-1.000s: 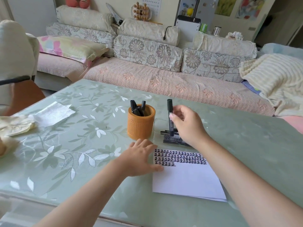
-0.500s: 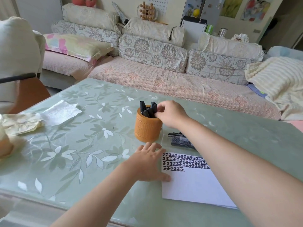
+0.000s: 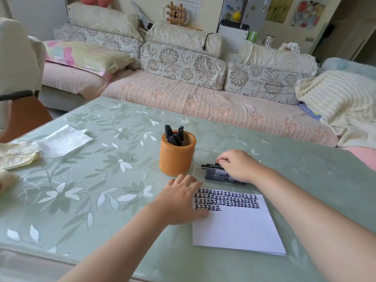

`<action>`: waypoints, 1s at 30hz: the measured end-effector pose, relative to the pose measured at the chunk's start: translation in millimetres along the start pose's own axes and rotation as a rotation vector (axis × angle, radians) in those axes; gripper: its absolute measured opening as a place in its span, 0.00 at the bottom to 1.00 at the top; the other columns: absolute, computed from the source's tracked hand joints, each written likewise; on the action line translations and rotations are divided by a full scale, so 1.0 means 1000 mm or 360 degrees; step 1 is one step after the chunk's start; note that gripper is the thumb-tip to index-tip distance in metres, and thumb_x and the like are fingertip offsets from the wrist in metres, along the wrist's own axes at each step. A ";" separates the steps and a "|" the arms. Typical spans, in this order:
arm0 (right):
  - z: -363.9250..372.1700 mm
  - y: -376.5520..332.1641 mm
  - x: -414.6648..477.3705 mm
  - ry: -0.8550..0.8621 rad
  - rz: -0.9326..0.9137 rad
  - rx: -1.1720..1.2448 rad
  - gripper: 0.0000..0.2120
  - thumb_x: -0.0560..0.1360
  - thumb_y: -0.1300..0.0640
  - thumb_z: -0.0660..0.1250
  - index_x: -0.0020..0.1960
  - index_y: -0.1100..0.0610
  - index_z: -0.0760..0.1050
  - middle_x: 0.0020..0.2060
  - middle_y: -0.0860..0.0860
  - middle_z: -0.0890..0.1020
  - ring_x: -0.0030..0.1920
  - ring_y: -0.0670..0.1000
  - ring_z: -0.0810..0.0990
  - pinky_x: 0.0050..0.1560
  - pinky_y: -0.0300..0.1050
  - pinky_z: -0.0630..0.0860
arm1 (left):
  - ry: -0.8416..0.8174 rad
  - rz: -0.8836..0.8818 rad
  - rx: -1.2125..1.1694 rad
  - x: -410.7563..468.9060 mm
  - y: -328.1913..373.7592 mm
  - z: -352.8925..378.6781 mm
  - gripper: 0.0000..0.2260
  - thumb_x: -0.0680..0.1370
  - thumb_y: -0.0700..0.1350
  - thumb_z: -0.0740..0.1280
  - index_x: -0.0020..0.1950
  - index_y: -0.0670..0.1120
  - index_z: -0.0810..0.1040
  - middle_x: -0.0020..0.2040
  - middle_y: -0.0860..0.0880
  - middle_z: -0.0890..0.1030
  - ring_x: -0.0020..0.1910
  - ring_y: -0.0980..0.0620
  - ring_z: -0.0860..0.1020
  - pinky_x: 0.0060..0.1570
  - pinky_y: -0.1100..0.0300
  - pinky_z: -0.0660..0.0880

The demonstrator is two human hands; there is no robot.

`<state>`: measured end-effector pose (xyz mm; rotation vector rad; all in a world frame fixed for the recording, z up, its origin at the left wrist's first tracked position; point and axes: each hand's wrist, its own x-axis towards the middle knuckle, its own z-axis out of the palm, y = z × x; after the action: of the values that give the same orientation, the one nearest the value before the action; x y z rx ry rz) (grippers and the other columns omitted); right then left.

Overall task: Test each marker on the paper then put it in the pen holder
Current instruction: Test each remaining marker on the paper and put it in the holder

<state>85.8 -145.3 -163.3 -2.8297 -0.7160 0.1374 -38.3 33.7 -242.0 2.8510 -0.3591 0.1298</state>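
Several black plastic markers (image 3: 210, 166) lie crosswise under your right hand (image 3: 238, 166), its fingers curled onto the top one (left hand (image 3: 181, 200) flat on white paper (image 3: 234, 226)).

left hand (image 3: 181, 200): bare, nothing worn
right hand (image 3: 237, 166): bare as well
forearms (image 3: 305, 210): uncovered up to the picture's edge

My desk (image 3: 97, 180) wears a pale green cover printed with white flowers and leaves. A white tissue (image 3: 64, 140) lies flat near its left edge, with a crumpled yellowish wrapper (image 3: 16, 154) just beside it. Beyond the desk stands a sofa (image 3: 203, 110) with floral cushions, a pink and green pillow (image 3: 85, 55) at its left end, and a cream ribbed blanket (image 3: 341, 106) heaped at its right.
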 end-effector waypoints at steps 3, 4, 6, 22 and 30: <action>0.010 0.009 -0.010 -0.0053 -0.0039 -0.0038 0.18 0.81 0.53 0.54 0.53 0.57 0.81 0.52 0.56 0.80 0.56 0.56 0.77 0.60 0.51 0.72 | -0.0029 0.0005 0.0018 0.001 0.002 0.003 0.39 0.71 0.72 0.60 0.76 0.53 0.58 0.72 0.54 0.62 0.71 0.52 0.58 0.71 0.53 0.56; 0.013 0.010 -0.013 -0.0058 -0.0066 -0.0053 0.18 0.82 0.52 0.54 0.55 0.54 0.82 0.52 0.53 0.77 0.56 0.53 0.75 0.61 0.49 0.70 | -0.0032 0.0005 0.0025 0.002 0.002 0.004 0.39 0.71 0.72 0.60 0.76 0.53 0.58 0.72 0.54 0.61 0.71 0.52 0.58 0.71 0.53 0.56; 0.018 0.011 -0.013 -0.0054 -0.0114 -0.0080 0.18 0.83 0.51 0.53 0.57 0.51 0.81 0.53 0.51 0.74 0.58 0.51 0.71 0.62 0.47 0.67 | -0.0030 0.0001 0.0032 0.002 0.002 0.005 0.39 0.70 0.72 0.60 0.76 0.54 0.58 0.72 0.54 0.61 0.71 0.52 0.58 0.71 0.53 0.56; 0.005 0.007 -0.038 0.0564 -0.0445 -0.0151 0.09 0.79 0.46 0.63 0.57 0.46 0.75 0.49 0.44 0.79 0.49 0.50 0.78 0.44 0.46 0.71 | -0.0039 0.0001 0.0043 0.003 0.001 0.006 0.38 0.71 0.73 0.58 0.75 0.55 0.58 0.71 0.55 0.62 0.71 0.53 0.58 0.71 0.53 0.57; 0.028 0.015 -0.085 0.0180 -0.0289 0.0192 0.12 0.78 0.53 0.63 0.61 0.45 0.77 0.55 0.42 0.80 0.55 0.45 0.77 0.58 0.44 0.73 | 0.0332 -0.0068 -0.0103 0.001 0.018 -0.007 0.26 0.78 0.61 0.60 0.74 0.54 0.63 0.66 0.56 0.71 0.66 0.53 0.66 0.64 0.56 0.64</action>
<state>14.1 -193.9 -190.5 -2.6193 -0.9014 -0.0084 -41.8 18.6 -231.0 2.7456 -0.2537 0.3960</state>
